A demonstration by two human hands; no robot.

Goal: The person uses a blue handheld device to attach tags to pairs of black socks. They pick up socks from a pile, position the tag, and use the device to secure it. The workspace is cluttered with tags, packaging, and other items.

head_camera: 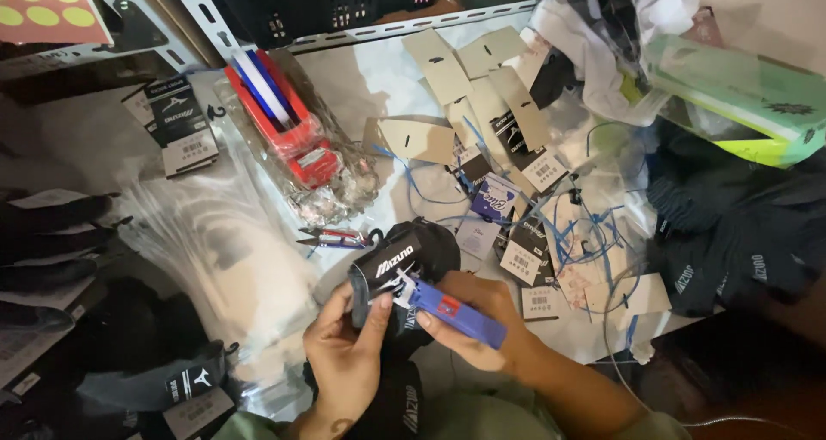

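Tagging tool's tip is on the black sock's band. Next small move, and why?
Probably squeeze the blue tagging tool in the right hand: its tip already meets the band of the black sock, which the left hand pinches there. Whether the tip has gone through is unclear.

both hands close together, left grip (pixel 348 354) and right grip (pixel 477 324) closed.

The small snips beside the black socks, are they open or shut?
Open: the snips lie on the table, their blade tips spread apart toward the left.
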